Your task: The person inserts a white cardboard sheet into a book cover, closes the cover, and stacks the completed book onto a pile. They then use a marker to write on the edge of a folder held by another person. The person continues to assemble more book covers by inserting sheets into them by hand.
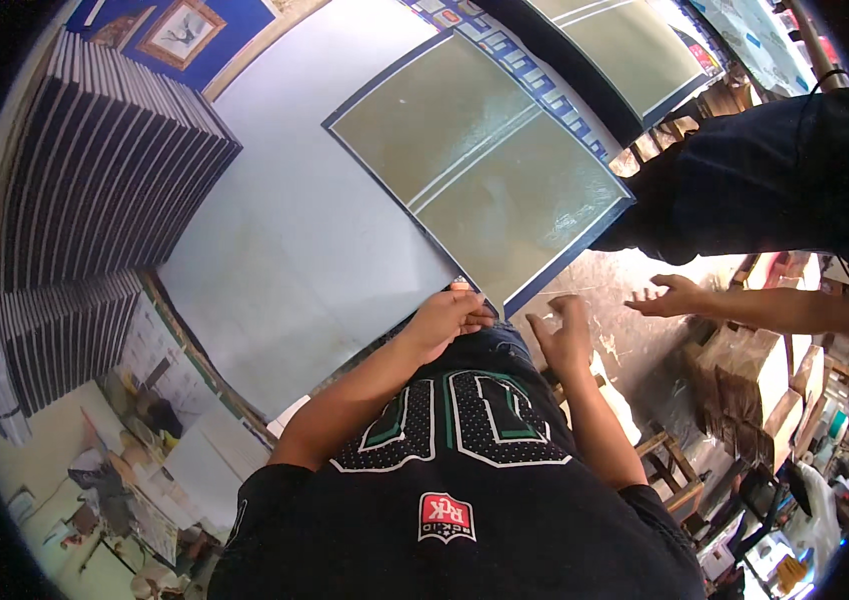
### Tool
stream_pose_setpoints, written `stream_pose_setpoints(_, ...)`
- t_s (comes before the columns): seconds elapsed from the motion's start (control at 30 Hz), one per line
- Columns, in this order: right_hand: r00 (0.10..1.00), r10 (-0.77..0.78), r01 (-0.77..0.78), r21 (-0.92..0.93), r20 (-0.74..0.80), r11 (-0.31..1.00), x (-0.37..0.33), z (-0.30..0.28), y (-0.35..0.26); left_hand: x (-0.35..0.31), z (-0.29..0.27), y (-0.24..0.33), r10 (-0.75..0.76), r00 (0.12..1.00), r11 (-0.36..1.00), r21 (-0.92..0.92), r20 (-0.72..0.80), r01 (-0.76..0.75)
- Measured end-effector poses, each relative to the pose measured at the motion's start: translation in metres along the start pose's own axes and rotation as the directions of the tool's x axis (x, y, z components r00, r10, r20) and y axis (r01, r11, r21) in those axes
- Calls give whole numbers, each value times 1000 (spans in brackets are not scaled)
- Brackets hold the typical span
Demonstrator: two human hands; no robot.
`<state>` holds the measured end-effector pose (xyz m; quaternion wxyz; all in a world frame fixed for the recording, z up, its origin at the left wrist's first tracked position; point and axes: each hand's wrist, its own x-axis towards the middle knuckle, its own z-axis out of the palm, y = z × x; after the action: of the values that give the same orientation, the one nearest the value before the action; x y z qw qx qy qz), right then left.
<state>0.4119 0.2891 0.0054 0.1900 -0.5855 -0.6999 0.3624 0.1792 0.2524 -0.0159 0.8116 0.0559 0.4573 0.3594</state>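
Observation:
A large hardcover book case [480, 180], opened flat, has a dark blue edge and two glossy tan-grey panels divided by white lines. It lies across the pale tabletop [275, 250], with its near corner towards me. My left hand [447, 320] is at that corner, fingers loosely bent and apart, one fingertip by the edge. Nothing shows in its grasp, and whether it touches the cover is unclear. My right hand [567, 338] is raised just right of the corner, thumb and fingers apart, holding nothing.
Tall stacks of dark-edged boards or books [110, 170] stand at the left. Another similar cover [635, 50] lies at the far right. A dark-clothed person stands to the right, a bare hand [673, 298] extended with fingers spread. Brown cartons [745, 370] sit behind that arm.

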Motion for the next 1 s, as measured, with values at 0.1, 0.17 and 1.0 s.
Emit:
stream_pose_setpoints(0.1,869,-439,358,-325,-227,875,15,-6,-25,-19,9,14,81,996,982,-173,48,-72)
stream_pose_setpoints(0.17,752,-622,509,-409,-217,758,31,-10,-47,-28,7,19,138,986,953,-283,96,-106)
stream_pose_setpoints(1.0,711,-702,702,70,-23,709,163,-34,-254,-116,-37,22,556,830,771,-347,-42,-534)
